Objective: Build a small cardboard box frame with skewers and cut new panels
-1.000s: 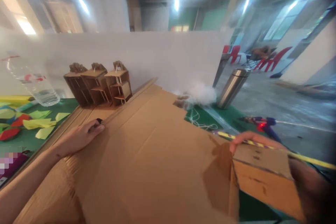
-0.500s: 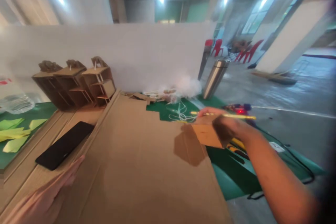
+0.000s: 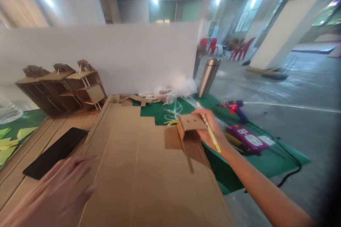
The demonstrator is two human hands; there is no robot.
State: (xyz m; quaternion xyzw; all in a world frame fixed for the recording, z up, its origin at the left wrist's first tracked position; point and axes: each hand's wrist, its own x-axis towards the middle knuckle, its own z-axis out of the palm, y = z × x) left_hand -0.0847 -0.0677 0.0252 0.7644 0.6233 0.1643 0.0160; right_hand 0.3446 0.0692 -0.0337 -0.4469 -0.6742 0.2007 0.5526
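My right hand grips a small folded cardboard box with small holes in its top, just above the sheet's right edge. A yellow pencil is also held in that hand, slanting across the fingers. My left hand, a little blurred, has its fingers stretched out and holds nothing. It hovers at the near end of a black phone; whether it touches the phone I cannot tell. Beneath both hands lies a large cardboard sheet with a stepped cut at its far right corner.
Cardboard shelf units stand at the back left, before a white panel. Yellow-green paper slips lie at left. A steel flask, a glue gun with a black cord, and a purple box occupy the green mat's right side.
The small box in my right hand has turned over and come lower and leftward, the pencil now tilting steeply. My left hand has moved up and in beside the phone. The view has shifted right.
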